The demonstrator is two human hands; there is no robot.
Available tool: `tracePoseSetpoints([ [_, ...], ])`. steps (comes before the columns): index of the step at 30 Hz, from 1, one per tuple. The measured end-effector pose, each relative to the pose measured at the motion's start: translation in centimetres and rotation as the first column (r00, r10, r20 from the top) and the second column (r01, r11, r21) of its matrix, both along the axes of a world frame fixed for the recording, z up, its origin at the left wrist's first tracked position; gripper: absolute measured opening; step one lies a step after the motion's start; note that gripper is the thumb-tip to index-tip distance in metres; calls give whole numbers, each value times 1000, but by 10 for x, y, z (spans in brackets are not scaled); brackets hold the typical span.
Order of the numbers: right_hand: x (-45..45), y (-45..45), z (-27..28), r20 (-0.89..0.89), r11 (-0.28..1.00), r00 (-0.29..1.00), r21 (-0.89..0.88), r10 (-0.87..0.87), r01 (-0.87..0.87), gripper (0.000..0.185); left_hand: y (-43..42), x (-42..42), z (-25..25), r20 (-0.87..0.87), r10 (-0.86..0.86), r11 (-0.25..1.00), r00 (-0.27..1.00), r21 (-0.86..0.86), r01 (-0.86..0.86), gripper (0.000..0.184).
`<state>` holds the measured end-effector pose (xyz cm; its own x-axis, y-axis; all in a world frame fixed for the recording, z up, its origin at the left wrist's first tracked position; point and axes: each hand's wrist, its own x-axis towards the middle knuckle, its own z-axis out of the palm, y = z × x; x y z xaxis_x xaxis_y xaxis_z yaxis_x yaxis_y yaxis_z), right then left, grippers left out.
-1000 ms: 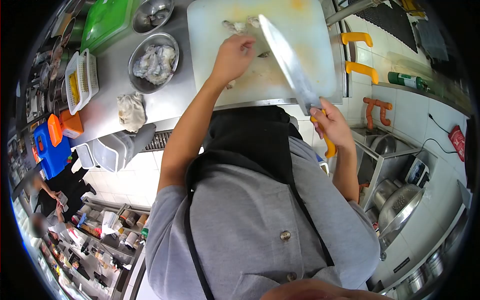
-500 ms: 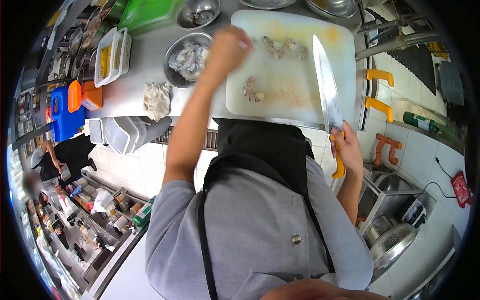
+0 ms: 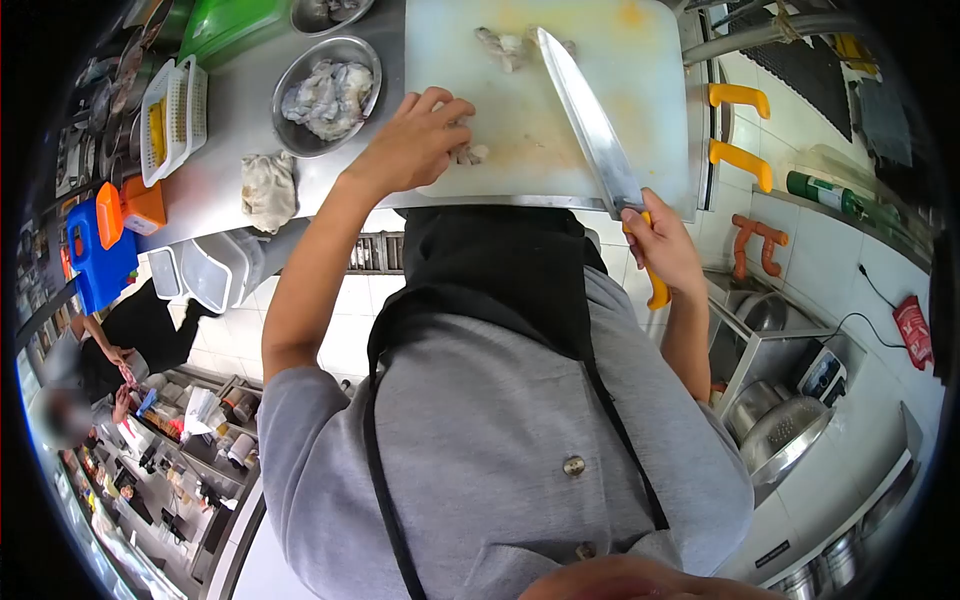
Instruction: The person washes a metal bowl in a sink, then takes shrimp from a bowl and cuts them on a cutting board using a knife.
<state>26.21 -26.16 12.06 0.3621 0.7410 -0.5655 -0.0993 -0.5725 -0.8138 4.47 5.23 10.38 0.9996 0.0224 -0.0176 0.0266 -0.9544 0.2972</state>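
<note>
Where knife (image 3: 594, 125) overlaps, pieces (image 3: 509, 48) partly hidden

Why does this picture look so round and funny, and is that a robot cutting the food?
No robot here! These are a person's two bare hands. The camera sits on their head and looks forward and down, so you see their grey shirt and black apron. Everything looks bent, and the corners are dark.

The right hand holds a big knife by its yellow handle. The left hand is by some small food pieces; I can't tell whether it's holding any. Those pieces lie on a white cutting board. Beside the board, a metal bowl holds pale, wet-looking food, and a crumpled cloth lies nearby.
</note>
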Motion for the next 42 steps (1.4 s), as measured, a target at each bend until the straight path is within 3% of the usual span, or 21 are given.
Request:
tracePoseSetpoints([
  [4, -3, 5, 1, 7, 1000, 1000, -29, 9, -9, 21, -7, 13, -18, 90, 48, 997, 995, -63, -43, 26],
  [6, -5, 3, 1, 87, 997, 993, -37, 77, -74, 21, -18, 21, -34, 282, 234, 972, 930, -90, -217, 26],
  [7, -8, 2, 2, 85, 996, 994, -48, 74, -70, 21, -24, 19, -36, 279, 233, 972, 932, -100, -213, 26],
  [9, -15, 5, 5, 579, 966, 788, 2, 209, -257, 18, -38, 15, -37, 265, 359, 933, 895, -95, -347, 28],
  [10, -17, 7, 8, 589, 967, 782, 3, 205, -255, 18, -42, 12, -37, 276, 356, 934, 893, -95, -344, 28],
  [12, -28, 5, 20, 734, 923, 580, -170, 352, -346, 15, -51, 3, -37, 200, 489, 872, 849, -148, -467, 27],
  [19, -38, 1, 45, 748, 802, 341, -412, 569, -433, 14, -60, 3, -36, 248, 585, 807, 772, -271, -524, 21],
  [26, -39, 9, 43, 698, 761, 339, -469, 631, -448, 16, -65, 3, -44, 303, 607, 791, 735, -318, -522, 17],
  [28, -41, 21, 27, 724, 782, 371, -372, 581, -500, 16, -64, 4, -47, 315, 604, 793, 732, -330, -512, 16],
  [31, -40, 34, 6, 714, 784, 384, -376, 585, -494, 18, -67, 1, -48, 345, 589, 808, 730, -264, -527, 18],
  [33, -32, 13, 13, 694, 776, 389, -406, 606, -483, 17, -66, -2, -43, 334, 557, 829, 761, -159, -537, 21],
  [38, -21, -11, 29, 662, 769, 400, -482, 633, -419, 14, -56, -14, -40, 320, 588, 800, 743, -93, -593, 25],
  [40, -9, -10, 31, 660, 824, 517, -304, 545, -479, 12, -56, -19, -36, 316, 572, 812, 757, -90, -576, 25],
  [41, -3, -10, 34, 667, 827, 517, -293, 537, -480, 12, -53, -19, -36, 270, 534, 839, 801, -54, -541, 28],
  [42, 1, -12, 37, 567, 855, 650, -229, 506, -465, 13, -50, -21, -35, 218, 494, 864, 841, -19, -503, 31],
])
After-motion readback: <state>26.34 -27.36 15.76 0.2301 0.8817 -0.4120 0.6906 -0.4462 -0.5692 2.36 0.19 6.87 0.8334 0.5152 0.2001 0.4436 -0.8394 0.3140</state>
